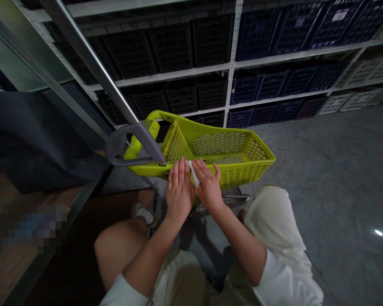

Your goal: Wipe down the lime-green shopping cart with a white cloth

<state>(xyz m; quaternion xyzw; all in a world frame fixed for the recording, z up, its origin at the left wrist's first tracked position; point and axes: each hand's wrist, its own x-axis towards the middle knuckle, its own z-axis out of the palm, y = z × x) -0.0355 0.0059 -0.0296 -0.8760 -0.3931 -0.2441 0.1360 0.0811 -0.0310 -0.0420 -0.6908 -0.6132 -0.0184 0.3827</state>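
A lime-green plastic basket sits on a wheeled trolley with a grey handle and a long metal pole. My left hand lies flat against the basket's near rim, fingers stretched out together. My right hand rests beside it and pinches a small white piece, perhaps a wipe or label, against the rim. I am crouched with my knees on either side of the trolley.
Metal shelving runs along the back, filled with black crates, blue crates and white crates. Dark fabric lies on a wooden surface at the left. Grey floor stretches to the right.
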